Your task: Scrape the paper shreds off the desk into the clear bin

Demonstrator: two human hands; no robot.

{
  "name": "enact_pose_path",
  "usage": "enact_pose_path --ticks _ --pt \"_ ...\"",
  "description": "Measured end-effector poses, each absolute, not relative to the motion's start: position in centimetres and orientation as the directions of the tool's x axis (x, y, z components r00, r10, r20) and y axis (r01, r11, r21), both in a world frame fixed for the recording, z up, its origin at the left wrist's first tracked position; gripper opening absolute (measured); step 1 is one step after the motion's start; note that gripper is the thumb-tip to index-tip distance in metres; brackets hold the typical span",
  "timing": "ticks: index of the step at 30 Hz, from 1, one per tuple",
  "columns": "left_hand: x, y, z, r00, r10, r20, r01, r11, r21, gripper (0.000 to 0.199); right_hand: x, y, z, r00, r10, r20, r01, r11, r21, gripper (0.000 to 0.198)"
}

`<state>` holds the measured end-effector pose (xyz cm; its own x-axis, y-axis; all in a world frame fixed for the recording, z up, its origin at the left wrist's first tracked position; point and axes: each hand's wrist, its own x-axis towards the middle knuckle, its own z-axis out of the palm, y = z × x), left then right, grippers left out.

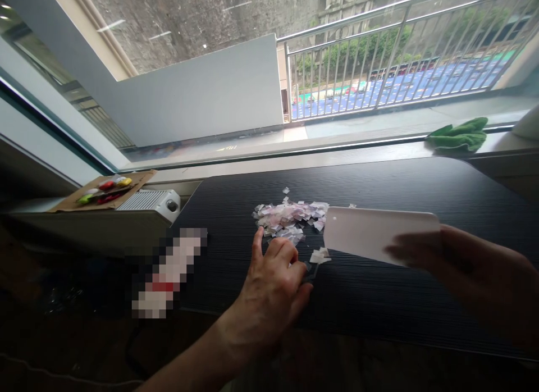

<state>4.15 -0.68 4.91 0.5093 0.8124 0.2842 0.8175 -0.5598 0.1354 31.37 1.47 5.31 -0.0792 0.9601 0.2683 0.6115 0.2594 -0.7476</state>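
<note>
The hands are working apart over the dark bench point(227, 212). The right hand point(475, 268) is gripping a flat pale sheet point(366, 226) by its right end, holding it to the right of a pile of paper-like scraps point(290, 212), which is lying around the middle of the bench. The left hand point(273, 285) is reaching in at the pile's near side, fingers curling; whether it is pinching any scraps, I cannot tell. A green item point(458, 136) is resting on the far-right sill point(404, 147).
</note>
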Motion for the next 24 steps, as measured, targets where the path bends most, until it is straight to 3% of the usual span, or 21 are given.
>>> enact_pose_path --ticks 10,16,24 --pt "1.3 -4.1 5.7 0.455 0.806 0.380 0.826 -0.541 0.158 0.016 31.5 0.4 4.9 0.060 0.966 0.252 0.572 0.174 -0.802 0.023" --pt "0.3 -7.5 5.0 0.507 0.784 0.358 0.783 -0.593 0.190 0.009 30.4 1.0 4.5 -0.121 0.987 0.110 0.484 0.155 -0.861 0.034" --pt "0.2 -4.7 5.2 0.413 0.826 0.384 0.849 -0.502 0.167 0.021 28.3 0.7 4.5 -0.074 0.997 0.002 0.410 0.033 -0.911 0.040"
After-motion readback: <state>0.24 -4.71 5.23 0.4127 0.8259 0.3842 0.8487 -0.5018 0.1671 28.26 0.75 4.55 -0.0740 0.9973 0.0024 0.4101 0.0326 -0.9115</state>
